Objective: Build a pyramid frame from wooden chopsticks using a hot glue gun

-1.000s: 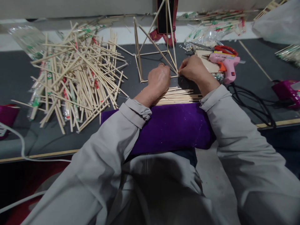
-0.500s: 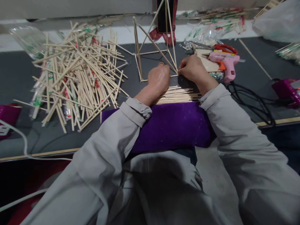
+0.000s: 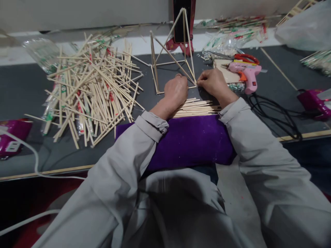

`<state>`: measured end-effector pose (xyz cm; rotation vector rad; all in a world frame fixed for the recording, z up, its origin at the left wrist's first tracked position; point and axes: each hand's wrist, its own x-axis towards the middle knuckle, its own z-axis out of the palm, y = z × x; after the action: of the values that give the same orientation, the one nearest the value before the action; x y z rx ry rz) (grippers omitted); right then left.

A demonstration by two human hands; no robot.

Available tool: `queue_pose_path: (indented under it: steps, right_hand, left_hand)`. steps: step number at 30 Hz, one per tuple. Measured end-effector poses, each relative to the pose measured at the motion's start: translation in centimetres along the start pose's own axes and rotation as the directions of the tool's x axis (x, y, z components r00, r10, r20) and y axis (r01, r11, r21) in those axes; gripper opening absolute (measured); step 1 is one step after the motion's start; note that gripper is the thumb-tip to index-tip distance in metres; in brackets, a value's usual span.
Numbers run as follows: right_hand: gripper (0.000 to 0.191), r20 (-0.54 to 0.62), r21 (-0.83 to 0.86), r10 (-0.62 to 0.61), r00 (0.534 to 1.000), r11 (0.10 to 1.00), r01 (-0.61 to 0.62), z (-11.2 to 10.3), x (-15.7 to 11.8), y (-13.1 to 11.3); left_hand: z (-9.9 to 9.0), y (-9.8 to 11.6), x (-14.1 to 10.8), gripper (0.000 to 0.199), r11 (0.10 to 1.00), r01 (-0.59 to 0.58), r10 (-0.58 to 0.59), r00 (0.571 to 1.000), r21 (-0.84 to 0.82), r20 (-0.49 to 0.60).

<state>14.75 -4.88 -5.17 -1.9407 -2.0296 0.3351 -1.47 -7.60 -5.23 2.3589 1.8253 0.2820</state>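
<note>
A frame of thin wooden sticks (image 3: 170, 63) stands on the dark tabletop, with uprights, slanting sticks and a square base. At its front right corner, the thumb and fingertips of my right hand (image 3: 215, 82) are pinched together on the sticks. My left hand (image 3: 176, 89) is closed with curled fingers over the front bar of the base; its back hides whatever it grips. Just below both hands lies a row of loose sticks (image 3: 198, 108), beside a folded purple cloth (image 3: 188, 141) at the table edge.
To the left, a large heap of chopsticks (image 3: 95, 86) lies partly in plastic wrappers. On the right are a pink glue gun (image 3: 248, 73), red-handled pliers (image 3: 247, 58) and a black cable (image 3: 276, 117). A phone on a red stand (image 3: 181, 24) rises behind the frame.
The whole view has shifted slightly, so the scene sits a little lower. Both hands keep their places at the stick frame, with no clear change in grip.
</note>
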Motion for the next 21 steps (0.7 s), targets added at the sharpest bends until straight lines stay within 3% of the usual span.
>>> queue_pose_path:
  steps: [11,21]
  right_hand:
    - [0.032,-0.039,0.038,-0.031,0.999,0.999,0.032,-0.6,-1.6,0.4]
    - [0.020,-0.100,0.085,-0.099,0.990,0.991,0.108,0.7,-0.9,1.2]
  left_hand:
    - [0.0,-0.2,-0.1,0.044,0.999,-0.028,0.028,1.000,-0.033,-0.009]
    - [-0.3,0.0,-0.3,0.042,0.999,-0.007,0.008,1.000,-0.038,0.012]
